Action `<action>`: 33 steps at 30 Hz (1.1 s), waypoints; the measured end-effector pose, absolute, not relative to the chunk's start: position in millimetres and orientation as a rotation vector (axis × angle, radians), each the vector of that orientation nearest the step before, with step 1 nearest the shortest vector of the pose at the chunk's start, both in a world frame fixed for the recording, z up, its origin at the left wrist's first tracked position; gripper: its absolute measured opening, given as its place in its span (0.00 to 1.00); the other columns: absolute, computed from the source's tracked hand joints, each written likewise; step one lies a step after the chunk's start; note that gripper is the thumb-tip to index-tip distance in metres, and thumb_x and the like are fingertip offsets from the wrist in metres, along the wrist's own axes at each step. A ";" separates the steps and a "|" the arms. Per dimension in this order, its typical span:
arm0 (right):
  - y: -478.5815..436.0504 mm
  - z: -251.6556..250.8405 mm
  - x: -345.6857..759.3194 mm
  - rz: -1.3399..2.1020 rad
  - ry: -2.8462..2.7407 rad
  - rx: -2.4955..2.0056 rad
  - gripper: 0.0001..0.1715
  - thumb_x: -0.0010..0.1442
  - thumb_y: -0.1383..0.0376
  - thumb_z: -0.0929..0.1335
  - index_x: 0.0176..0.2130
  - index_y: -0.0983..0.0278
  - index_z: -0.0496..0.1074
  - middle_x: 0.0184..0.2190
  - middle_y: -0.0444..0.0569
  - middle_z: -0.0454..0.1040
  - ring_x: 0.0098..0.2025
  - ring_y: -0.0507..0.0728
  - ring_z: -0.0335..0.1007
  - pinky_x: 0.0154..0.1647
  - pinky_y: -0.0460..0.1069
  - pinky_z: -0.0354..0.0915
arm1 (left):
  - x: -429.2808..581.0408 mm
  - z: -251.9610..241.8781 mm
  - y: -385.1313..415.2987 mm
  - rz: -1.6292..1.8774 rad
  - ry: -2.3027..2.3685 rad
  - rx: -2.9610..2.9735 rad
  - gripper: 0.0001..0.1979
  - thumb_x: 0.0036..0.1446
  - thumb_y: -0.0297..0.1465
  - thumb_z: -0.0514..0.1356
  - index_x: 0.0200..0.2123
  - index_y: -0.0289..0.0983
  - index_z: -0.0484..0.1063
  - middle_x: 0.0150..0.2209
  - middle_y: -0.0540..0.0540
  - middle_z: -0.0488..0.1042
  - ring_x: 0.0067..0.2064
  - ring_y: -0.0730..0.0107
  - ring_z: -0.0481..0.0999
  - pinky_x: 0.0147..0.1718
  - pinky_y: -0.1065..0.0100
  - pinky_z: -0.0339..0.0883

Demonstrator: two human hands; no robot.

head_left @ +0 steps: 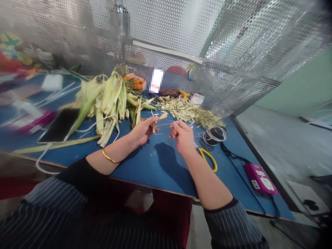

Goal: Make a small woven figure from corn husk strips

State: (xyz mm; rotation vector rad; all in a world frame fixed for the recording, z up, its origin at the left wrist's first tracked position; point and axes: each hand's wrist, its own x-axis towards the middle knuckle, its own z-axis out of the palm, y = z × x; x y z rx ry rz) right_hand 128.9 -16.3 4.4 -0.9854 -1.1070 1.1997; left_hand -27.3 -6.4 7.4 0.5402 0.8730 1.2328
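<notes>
Over the middle of the blue table, my left hand [144, 130] pinches a small folded piece of corn husk [163, 116]. A thin white thread [167, 123] runs taut from the husk to my right hand [181, 135], whose fingers are closed on it. A spool wound with white thread [214, 136] lies right of my right hand. Beside my right forearm are yellow-handled scissors [209, 159], their blades mostly hidden by my wrist. Beyond my left hand hangs a big bundle of pale green corn husks [103, 97].
Husk scraps [185, 110] are heaped at the back. A black tablet-like device [60, 125] with a white cable lies at left. At right sits a magenta power strip [260, 179] with black cords. A perforated metal screen [166, 24] stands behind the table [145, 166].
</notes>
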 end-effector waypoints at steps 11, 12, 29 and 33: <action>10.3 16.9 171.3 0.732 -0.969 -0.966 0.08 0.53 0.62 0.68 0.25 0.63 0.69 0.14 0.36 0.59 0.17 0.48 0.56 0.23 0.46 0.61 | -34.4 6.0 -0.3 1.272 1.069 0.598 0.07 0.47 0.30 0.66 0.23 0.33 0.73 0.17 0.53 0.65 0.19 0.81 0.59 0.20 0.74 0.51; 10.5 17.1 172.5 0.692 -1.046 -1.024 0.08 0.53 0.63 0.67 0.25 0.63 0.69 0.14 0.37 0.60 0.18 0.48 0.58 0.25 0.46 0.61 | -35.4 5.5 0.4 1.278 1.087 0.598 0.07 0.46 0.30 0.66 0.23 0.33 0.73 0.17 0.54 0.65 0.19 0.81 0.59 0.19 0.73 0.51; -6.5 15.2 150.7 1.210 -1.272 -0.924 0.09 0.52 0.59 0.70 0.27 0.63 0.75 0.19 0.42 0.67 0.26 0.51 0.66 0.31 0.47 0.64 | -21.1 -2.5 -19.5 0.763 0.637 0.779 0.07 0.44 0.31 0.69 0.26 0.35 0.76 0.29 0.46 0.75 0.33 0.73 0.74 0.40 0.66 0.70; 1.1 13.9 153.6 1.086 -1.104 -0.965 0.07 0.50 0.62 0.69 0.24 0.63 0.73 0.17 0.40 0.66 0.23 0.50 0.66 0.33 0.48 0.66 | -26.7 5.2 -19.2 0.772 0.670 0.728 0.06 0.44 0.29 0.67 0.23 0.34 0.74 0.25 0.47 0.73 0.28 0.75 0.72 0.41 0.65 0.71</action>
